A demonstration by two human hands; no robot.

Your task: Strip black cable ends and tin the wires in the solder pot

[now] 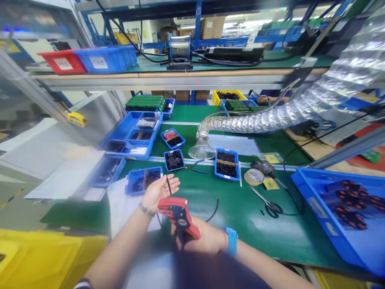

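Observation:
My right hand grips the handle of a red cable-tie gun, nose pointing up and left. My left hand is at the gun's nose with palm up and fingers partly spread, and a thin black tie or wire stands up between thumb and palm. A bracelet circles the left wrist and a blue band the right. Another black wire curves on the green mat just right of the gun.
Small blue trays of black parts lie ahead beside a silver extraction hose with clear funnel. Scissors, tape roll and cutters rest on the green mat. A large blue bin is at right, a yellow bin at lower left.

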